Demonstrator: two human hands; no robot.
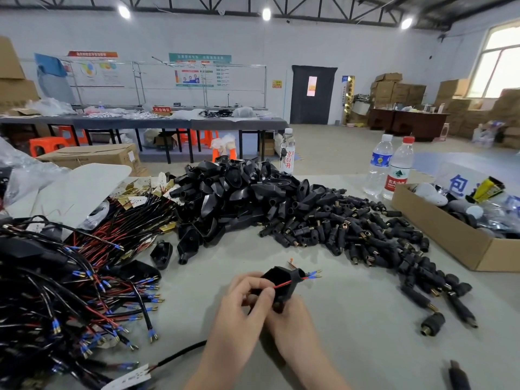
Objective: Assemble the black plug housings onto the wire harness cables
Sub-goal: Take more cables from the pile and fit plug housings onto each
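A black plug housing [282, 280] is held above the grey table in front of me. My right hand [292, 319] grips it from below. My left hand [247, 299] pinches a red wire [284, 284] that runs across the housing. Blue-sleeved fork terminals [313, 274] stick out of the housing's right end. A black cable [180, 356] trails off to the lower left. A big heap of black housings [236, 192] lies behind, and a tangle of wire harness cables [73, 282] fills the left side.
A spread of small black barrel connectors [365, 237] covers the table's right. A cardboard box [439, 235] stands at the right edge. Three water bottles [398, 170] stand at the back. Two loose housings [161, 253] lie near the harness pile.
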